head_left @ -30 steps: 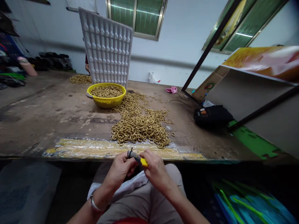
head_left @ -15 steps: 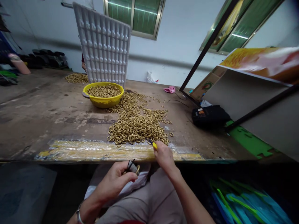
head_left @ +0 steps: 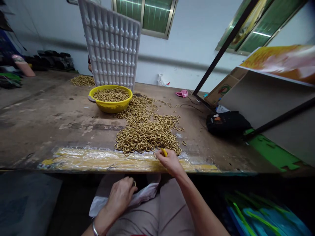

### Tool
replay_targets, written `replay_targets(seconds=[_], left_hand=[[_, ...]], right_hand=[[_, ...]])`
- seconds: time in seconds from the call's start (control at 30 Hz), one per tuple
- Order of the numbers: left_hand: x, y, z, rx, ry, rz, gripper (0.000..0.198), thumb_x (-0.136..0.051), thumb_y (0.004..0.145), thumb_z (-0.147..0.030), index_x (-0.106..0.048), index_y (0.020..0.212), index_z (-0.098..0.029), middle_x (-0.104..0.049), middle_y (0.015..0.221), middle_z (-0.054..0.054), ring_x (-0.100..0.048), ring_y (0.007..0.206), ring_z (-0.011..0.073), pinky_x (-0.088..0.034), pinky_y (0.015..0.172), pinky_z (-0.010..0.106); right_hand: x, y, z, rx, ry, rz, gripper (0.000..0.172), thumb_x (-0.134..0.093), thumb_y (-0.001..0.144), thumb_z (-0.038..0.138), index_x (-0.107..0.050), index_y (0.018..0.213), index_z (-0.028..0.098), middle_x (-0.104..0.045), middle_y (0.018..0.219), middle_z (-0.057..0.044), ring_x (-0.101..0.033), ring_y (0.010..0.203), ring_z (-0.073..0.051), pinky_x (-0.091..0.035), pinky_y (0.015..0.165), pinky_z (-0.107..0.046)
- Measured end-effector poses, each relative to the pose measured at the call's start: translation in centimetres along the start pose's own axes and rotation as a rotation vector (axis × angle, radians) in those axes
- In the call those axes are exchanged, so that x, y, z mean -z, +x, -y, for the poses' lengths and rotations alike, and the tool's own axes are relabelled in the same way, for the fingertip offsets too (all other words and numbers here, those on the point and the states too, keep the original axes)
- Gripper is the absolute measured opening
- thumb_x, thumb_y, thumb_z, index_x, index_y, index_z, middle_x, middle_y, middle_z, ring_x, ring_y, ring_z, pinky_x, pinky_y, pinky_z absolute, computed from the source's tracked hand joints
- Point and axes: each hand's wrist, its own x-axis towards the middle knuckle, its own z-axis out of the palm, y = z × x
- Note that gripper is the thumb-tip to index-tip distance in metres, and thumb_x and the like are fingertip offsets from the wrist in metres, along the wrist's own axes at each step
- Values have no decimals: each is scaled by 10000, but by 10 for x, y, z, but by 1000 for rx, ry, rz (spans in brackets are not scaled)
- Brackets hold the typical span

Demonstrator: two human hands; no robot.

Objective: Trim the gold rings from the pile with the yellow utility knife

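Observation:
My left hand [head_left: 121, 194] is closed over my lap, below the table edge. A brass-coloured ring [head_left: 134, 183] shows partly at its fingertips; the rest of what it grips is hidden. My right hand [head_left: 170, 161] is above the taped table edge, closed on a small tool with a yellow handle [head_left: 164, 152]. The tool's dark tip points at the near side of a heap of brass-coloured rings [head_left: 147, 134], and I cannot tell if it touches them. Something small and pale is at the fingertips of that hand.
A yellow basin [head_left: 112, 107] full of rings stands behind the heap, before an upright grey ribbed panel [head_left: 112, 46]. Another ring pile [head_left: 83, 80] lies far left. A black bag [head_left: 227, 123] and a dark metal frame [head_left: 219, 49] are on the right. Yellow tape [head_left: 98, 160] covers the front edge.
My left hand has turned palm down and lowered slightly, hiding most of what it holds. My right hand stays near the heap's edge with the yellow-handled tool tilted differently. The view has shifted slightly.

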Motion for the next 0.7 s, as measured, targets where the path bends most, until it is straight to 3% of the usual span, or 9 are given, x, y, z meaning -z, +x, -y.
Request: replay_targets(seconds=[0.1, 0.17, 0.23, 0.37, 0.43, 0.53, 0.7], left_hand=[[21, 5, -19, -22, -328, -182, 188, -574, 834, -303, -557, 693, -179, -619, 683, 37, -583, 675, 191, -414, 626, 288], [33, 10, -30, 12, -623, -213, 191, -636, 785, -318, -533, 700, -181, -590, 641, 5, -556, 606, 158, -419, 575, 261], [44, 14, -38, 39, -943, -153, 207, -668, 759, -329, -531, 805, -181, -582, 639, -17, -538, 533, 130, -427, 511, 239], [60, 16, -43, 12, -1406, 87, 336, -682, 767, -355, -514, 996, -176, -607, 725, 1, -568, 535, 120, -433, 442, 203], [63, 14, -43, -3, -1480, 203, 313, -687, 767, -370, -553, 946, -152, -601, 731, 15, -563, 537, 108, -406, 409, 174], [65, 12, -43, -6, -1394, 301, 297, -692, 775, -402, -578, 824, -132, -536, 576, -25, -445, 406, 51, -310, 344, 136], [65, 12, -45, 22, -1374, 280, 290, -691, 784, -402, -567, 814, -141, -537, 523, -43, -334, 345, 15, -207, 331, 126]], right_hand=[[10, -21, 22, -57, 446, 262, 245, -511, 807, 378, -513, 659, 182, -361, 445, 76, -300, 400, -70, -252, 422, -204], [16, -33, 36, -72, 593, 357, 252, -566, 756, 384, -494, 624, 182, -357, 436, 78, -287, 391, -57, -223, 402, -197], [20, -41, 45, -69, 639, 386, 258, -604, 724, 378, -494, 606, 177, -362, 434, 79, -288, 389, -49, -207, 394, -190], [25, -46, 53, -40, 691, 472, 245, -606, 713, 376, -529, 612, 165, -360, 422, 80, -291, 380, -45, -206, 386, -187], [26, -47, 56, -30, 659, 510, 232, -604, 708, 355, -531, 602, 163, -365, 428, 79, -291, 381, -41, -205, 388, -186], [26, -49, 60, -34, 611, 530, 214, -617, 700, 330, -536, 599, 160, -369, 436, 80, -278, 384, -38, -184, 392, -191], [20, -58, 62, -13, 694, 469, 288, -621, 748, 395, -524, 608, 163, -363, 459, 74, -275, 419, -47, -189, 412, -200]])
